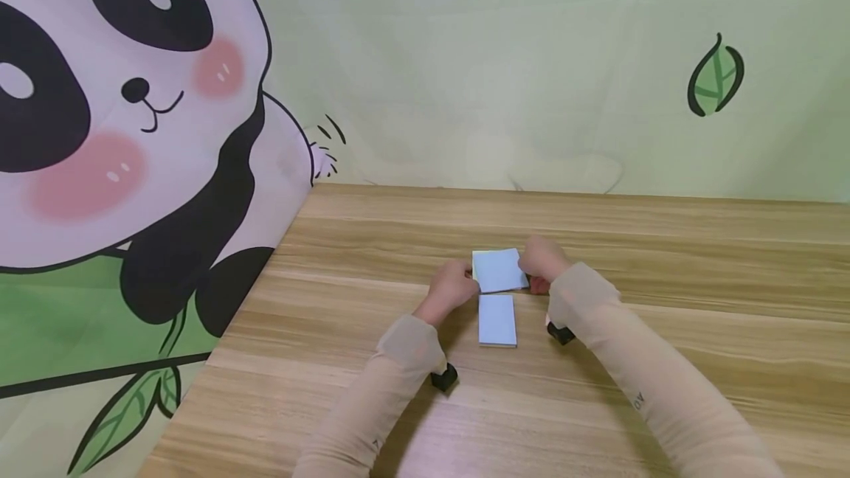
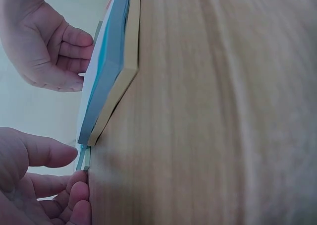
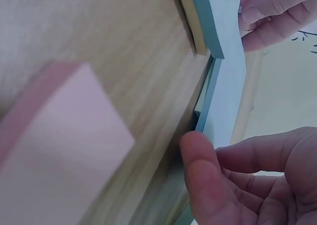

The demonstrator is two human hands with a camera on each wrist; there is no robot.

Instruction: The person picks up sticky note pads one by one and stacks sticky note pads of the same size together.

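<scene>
Both hands pinch far blue pad [image 1: 498, 270] by side edges: left hand [image 1: 454, 288], right hand [image 1: 543, 262]; light paper block, sheets floppy; grip whole stack at edges

pink pad [image 3: 59, 136]: blurred, cut off | right hand [image 1: 541, 262]: fingers hidden

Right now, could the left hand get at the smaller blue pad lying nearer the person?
Probably yes. The left hand touches the larger blue pad, and the smaller blue pad lies just beside it on the table, uncovered, with nothing between.
</scene>
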